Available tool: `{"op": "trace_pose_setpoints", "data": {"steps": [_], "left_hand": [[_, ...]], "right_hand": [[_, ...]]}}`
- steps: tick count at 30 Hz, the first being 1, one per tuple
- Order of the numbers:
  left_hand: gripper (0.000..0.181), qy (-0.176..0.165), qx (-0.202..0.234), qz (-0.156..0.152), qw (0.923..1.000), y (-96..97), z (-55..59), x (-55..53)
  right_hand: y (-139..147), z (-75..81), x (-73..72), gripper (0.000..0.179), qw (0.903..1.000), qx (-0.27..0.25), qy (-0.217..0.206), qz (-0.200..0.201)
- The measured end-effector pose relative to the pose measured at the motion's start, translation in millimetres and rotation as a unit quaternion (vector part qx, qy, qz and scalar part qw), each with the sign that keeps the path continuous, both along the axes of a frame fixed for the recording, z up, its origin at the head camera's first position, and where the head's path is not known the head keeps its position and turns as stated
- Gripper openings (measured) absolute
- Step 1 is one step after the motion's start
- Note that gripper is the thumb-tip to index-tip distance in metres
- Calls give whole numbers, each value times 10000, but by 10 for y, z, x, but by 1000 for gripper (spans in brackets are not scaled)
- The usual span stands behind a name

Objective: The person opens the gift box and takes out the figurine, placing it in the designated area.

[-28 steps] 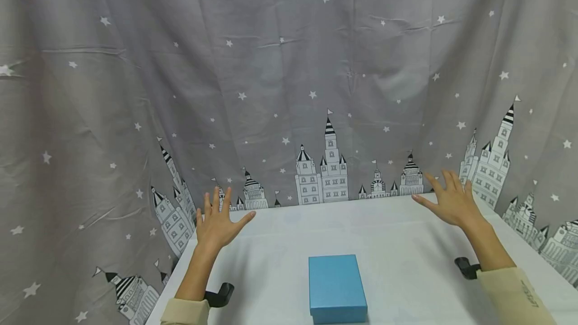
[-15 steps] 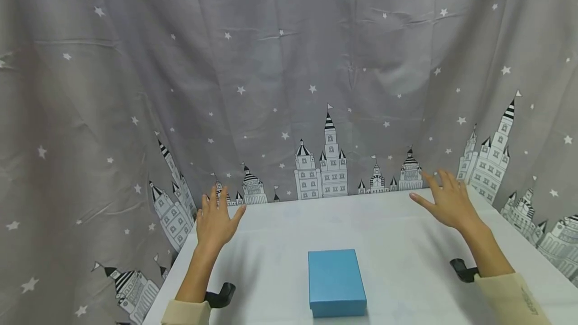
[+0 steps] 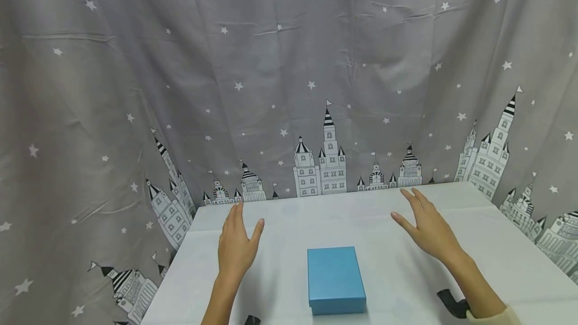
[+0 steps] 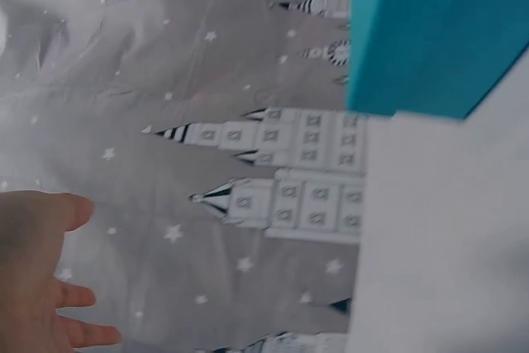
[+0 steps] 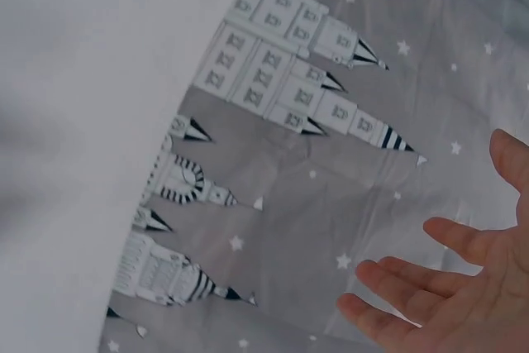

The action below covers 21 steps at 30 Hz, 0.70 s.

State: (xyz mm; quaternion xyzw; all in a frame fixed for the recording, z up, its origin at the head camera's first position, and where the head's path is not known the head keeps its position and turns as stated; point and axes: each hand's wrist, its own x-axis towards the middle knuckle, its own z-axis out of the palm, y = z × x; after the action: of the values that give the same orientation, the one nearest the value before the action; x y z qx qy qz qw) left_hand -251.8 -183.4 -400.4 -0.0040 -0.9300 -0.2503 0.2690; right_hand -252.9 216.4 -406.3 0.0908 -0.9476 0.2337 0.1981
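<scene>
A blue lidded box (image 3: 336, 277) sits on the white table, near the middle of the head view. To its left my left hand (image 3: 237, 245) hovers over the table, fingers straight and thumb spread. On the other side, further back, my right hand (image 3: 429, 229) is raised with its fingers extended. Neither hand touches the box. In the left wrist view the box (image 4: 438, 39) fills the upper right, and the left hand (image 4: 37, 274) shows at the lower left. The right wrist view has the right hand (image 5: 463, 279) with spread fingers and nothing in them.
The white table (image 3: 280, 224) runs back to a grey curtain (image 3: 271, 64) printed with stars and castles. Black wrist straps show at the forearms, one of them the right strap (image 3: 451, 305).
Both hands have moved inward toward the box and lower in the head view. The left hand's fingers have come closer together. The box stays in place; the view has tilted slightly.
</scene>
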Motion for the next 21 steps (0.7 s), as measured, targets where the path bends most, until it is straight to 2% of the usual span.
{"op": "trace_pose_setpoints", "data": {"steps": [9, 16, 21], "left_hand": [[63, -17, 772, -240, 9967, 351, -417, 129], [61, -555, 1265, -456, 9894, 608, -698, 185], [63, -944, 1389, -661, 9836, 713, -852, 216]], "right_hand": [[-249, -271, 131, 70, 9976, -555, -412, 95], [-515, -515, 176, 65, 9903, -1091, -788, 348], [-666, -660, 158, 62, 9822, -1415, -1138, 485]]}}
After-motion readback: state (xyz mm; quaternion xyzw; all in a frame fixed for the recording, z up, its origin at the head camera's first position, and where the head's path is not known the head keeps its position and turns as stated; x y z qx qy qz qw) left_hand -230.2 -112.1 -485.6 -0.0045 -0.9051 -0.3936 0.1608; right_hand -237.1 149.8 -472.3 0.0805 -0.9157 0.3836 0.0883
